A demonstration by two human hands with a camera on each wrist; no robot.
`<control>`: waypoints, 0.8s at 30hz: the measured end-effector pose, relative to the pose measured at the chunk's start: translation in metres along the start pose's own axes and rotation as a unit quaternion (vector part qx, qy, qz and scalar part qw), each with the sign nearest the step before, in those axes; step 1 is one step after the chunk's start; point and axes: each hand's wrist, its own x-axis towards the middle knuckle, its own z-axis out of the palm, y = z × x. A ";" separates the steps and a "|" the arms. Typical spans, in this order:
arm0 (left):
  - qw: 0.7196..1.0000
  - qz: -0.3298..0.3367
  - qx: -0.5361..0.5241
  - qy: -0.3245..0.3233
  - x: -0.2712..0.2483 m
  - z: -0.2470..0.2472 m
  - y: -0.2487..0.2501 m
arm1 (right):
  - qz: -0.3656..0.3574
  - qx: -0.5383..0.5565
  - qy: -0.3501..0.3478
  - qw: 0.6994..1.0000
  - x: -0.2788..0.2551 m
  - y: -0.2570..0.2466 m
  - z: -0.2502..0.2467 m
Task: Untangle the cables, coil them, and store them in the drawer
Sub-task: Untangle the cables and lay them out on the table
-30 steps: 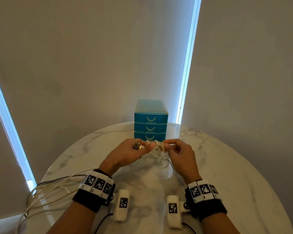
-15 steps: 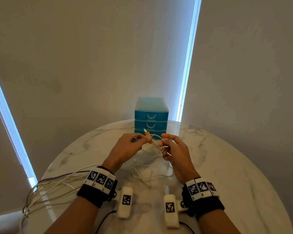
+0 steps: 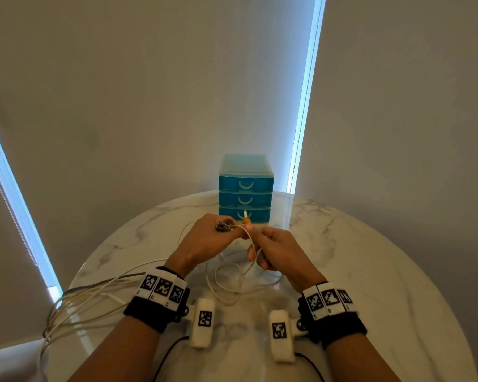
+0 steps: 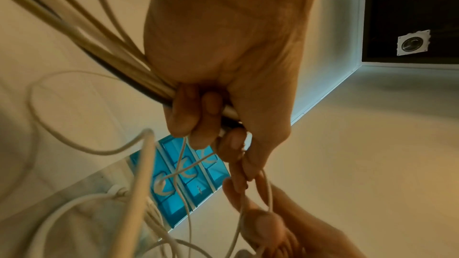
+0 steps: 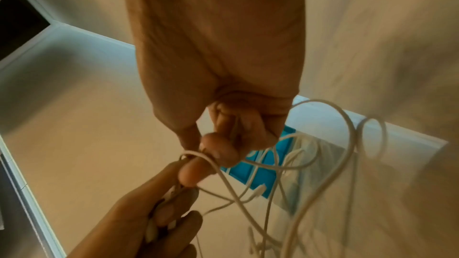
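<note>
Both hands (image 3: 204, 244) (image 3: 276, 250) curled round cables (image 3: 249, 238)

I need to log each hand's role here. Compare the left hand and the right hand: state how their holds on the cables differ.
The left hand grips a thick bundle of cables in its curled fingers; the right hand pinches a single thin white cable. The left hand's bundle trails off the table's left edge; the right hand's cable drops into loose loops on the tabletop. Both are raised above the table, close together before the blue drawer unit.
</note>
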 end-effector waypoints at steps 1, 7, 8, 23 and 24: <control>1.000 -0.010 0.001 0.021 0.000 -0.001 0.000 | -0.003 -0.024 0.006 1.000 0.000 0.001 -0.002; 0.979 -0.099 -0.081 0.158 0.001 -0.009 -0.002 | -0.073 0.137 0.386 0.909 0.003 0.007 -0.041; 0.974 -0.115 -0.093 0.170 0.001 -0.011 -0.003 | -0.082 0.191 0.442 0.873 0.003 0.007 -0.053; 0.940 -0.175 -0.217 0.197 0.001 -0.016 -0.015 | -0.005 0.416 0.284 0.864 0.006 0.033 -0.085; 0.940 -0.169 -0.226 0.191 0.001 -0.016 -0.014 | 0.002 0.355 0.263 0.897 0.006 0.028 -0.078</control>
